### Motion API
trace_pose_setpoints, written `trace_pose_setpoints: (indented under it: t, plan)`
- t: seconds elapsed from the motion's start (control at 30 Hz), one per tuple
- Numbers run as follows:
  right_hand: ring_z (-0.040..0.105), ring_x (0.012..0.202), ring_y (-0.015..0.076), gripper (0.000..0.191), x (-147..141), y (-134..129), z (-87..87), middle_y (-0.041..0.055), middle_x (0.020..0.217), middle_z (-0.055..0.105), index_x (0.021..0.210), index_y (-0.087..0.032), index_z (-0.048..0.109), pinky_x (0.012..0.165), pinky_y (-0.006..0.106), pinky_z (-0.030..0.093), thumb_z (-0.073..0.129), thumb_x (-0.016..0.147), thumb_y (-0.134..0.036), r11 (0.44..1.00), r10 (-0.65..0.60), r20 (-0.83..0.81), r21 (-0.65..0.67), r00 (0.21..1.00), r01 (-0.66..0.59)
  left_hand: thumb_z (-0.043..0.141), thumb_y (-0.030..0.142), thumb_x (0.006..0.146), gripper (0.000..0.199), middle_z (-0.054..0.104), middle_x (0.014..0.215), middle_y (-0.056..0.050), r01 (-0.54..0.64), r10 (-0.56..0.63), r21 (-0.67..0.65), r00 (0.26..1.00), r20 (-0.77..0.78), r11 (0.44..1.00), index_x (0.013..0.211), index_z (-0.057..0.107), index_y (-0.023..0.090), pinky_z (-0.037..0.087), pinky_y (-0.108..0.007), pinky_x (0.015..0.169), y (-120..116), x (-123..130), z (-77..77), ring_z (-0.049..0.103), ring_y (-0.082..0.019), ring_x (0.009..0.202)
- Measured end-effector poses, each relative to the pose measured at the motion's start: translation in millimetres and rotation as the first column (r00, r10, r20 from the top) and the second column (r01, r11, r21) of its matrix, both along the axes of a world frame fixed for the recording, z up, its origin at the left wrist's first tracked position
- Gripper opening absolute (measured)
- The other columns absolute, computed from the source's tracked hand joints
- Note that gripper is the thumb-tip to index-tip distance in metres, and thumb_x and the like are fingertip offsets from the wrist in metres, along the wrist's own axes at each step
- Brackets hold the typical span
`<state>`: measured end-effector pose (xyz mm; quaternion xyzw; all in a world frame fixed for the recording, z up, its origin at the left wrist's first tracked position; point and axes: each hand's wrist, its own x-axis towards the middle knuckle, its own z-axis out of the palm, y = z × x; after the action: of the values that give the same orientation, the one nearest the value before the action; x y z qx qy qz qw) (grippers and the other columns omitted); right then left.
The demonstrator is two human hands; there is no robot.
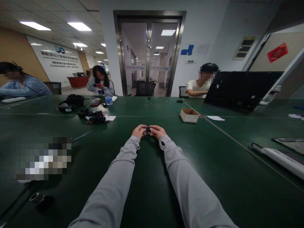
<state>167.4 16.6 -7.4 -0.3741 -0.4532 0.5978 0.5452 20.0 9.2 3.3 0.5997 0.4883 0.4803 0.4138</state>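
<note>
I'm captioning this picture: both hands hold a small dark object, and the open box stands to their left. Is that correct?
The left hand and right hand do hold the small dark object, but the head view shows the open box to their right, not left.

Dim tabletop [213,152], bright ceiling panels [79,26], wide-angle stretch at edges
</note>
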Motion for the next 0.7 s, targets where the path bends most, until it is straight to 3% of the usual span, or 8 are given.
trace_pose_setpoints:
  t: [0.23, 0.53, 0.7]
  plan:
    - [0.060, 0.051, 0.0095, 0.018, -0.1, 0.9, 0.3, 0.0016, 0.066, 0.063, 0.080, -0.013, 0.062, 0.045, 0.014, 0.050, 0.070, 0.065, -0.010, 1.000, 0.011, -0.007, -0.007, 1.000, -0.011, 0.044, 0.023, 0.069, 0.026, 0.052, 0.047, 0.003, 0.009, -0.009, 0.025, 1.000, -0.020, 1.000, 0.087, 0.061, 0.016, 0.034, -0.018, 0.043, 6.8, -1.6, -7.2, 0.042, -0.007, 0.040]
    - [0.061, 0.054, 0.0108, 0.017, -0.4, -2.8, 4.0, 0.0027, 0.069, 0.064, 0.080, -0.014, 0.061, 0.047, 0.016, 0.051, 0.068, 0.066, -0.008, 1.000, 0.021, 0.000, -0.021, 1.000, -0.021, 0.043, 0.025, 0.071, 0.024, 0.051, 0.045, 0.004, 0.012, -0.012, 0.029, 1.000, -0.003, 0.999, 0.085, 0.060, 0.015, 0.034, -0.018, 0.042, 5.3, -0.9, -5.3, 0.042, -0.007, 0.039]
    - [0.064, 0.057, 0.0140, 0.024, -2.0, -3.5, 3.4, 0.0025, 0.072, 0.064, 0.083, -0.015, 0.057, 0.050, 0.019, 0.054, 0.069, 0.064, -0.007, 0.999, 0.040, 0.008, -0.014, 0.999, -0.040, 0.044, 0.027, 0.073, 0.021, 0.050, 0.048, 0.004, -0.050, 0.050, 0.031, 0.999, -0.013, 0.998, 0.082, 0.060, 0.016, 0.034, -0.017, 0.042, 6.8, -1.3, -6.4, 0.043, -0.007, 0.040]
